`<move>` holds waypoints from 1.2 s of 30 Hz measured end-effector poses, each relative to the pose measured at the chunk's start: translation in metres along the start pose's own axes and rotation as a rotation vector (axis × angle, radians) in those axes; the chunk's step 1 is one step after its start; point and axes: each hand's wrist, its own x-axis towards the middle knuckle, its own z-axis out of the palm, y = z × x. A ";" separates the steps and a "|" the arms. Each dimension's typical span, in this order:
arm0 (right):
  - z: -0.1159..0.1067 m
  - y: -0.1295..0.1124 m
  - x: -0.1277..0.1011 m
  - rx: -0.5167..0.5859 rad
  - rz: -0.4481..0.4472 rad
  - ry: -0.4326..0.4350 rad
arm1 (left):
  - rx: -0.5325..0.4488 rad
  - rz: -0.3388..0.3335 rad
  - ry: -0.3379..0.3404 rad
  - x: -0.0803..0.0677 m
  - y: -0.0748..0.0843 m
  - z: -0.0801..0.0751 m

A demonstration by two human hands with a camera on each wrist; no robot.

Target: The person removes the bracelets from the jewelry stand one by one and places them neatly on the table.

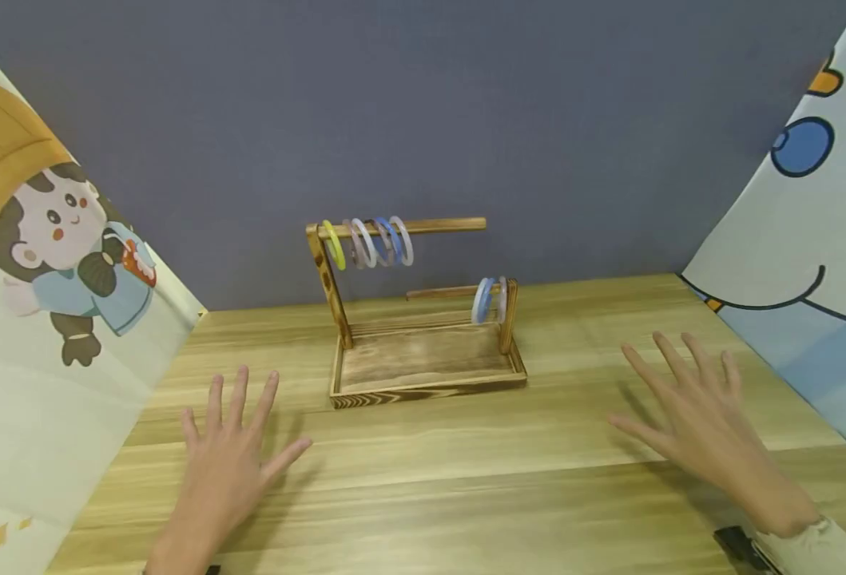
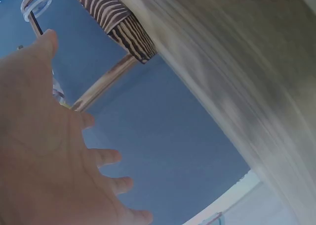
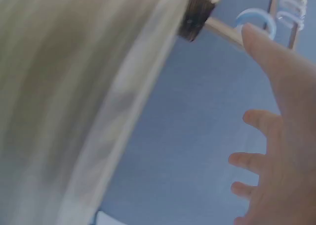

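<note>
My left hand (image 1: 224, 471) hovers over the table's left side, palm down, fingers spread and holding nothing. On the right, my right hand (image 1: 703, 423) is spread the same way, also apart from everything. Between and beyond them stands a wooden bangle stand (image 1: 423, 355) with a shallow tray base and two horizontal bars. Its taller bar carries a yellow bangle (image 1: 340, 259) near the left post, then several white, purplish and blue bangles. Three bangles hang on the lower bar by the right post, among them a blue bangle (image 1: 486, 302). Both wrist views show straight fingers and bare palms.
The wood-grain table (image 1: 466, 511) reaches back to a dark grey panel (image 1: 423, 120). A cartoon-printed panel (image 1: 34, 439) borders the left side, and another printed panel (image 1: 739, 224) borders the right.
</note>
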 end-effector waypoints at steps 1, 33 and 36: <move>-0.003 -0.002 0.000 -0.006 0.000 -0.002 | -0.002 0.004 -0.001 0.001 0.001 0.001; -0.021 -0.089 0.087 0.218 -0.280 0.336 | -0.937 -0.082 -0.379 0.078 0.017 0.011; -0.021 -0.102 0.103 0.255 -0.284 0.345 | -0.943 -0.097 -0.394 0.085 0.019 0.017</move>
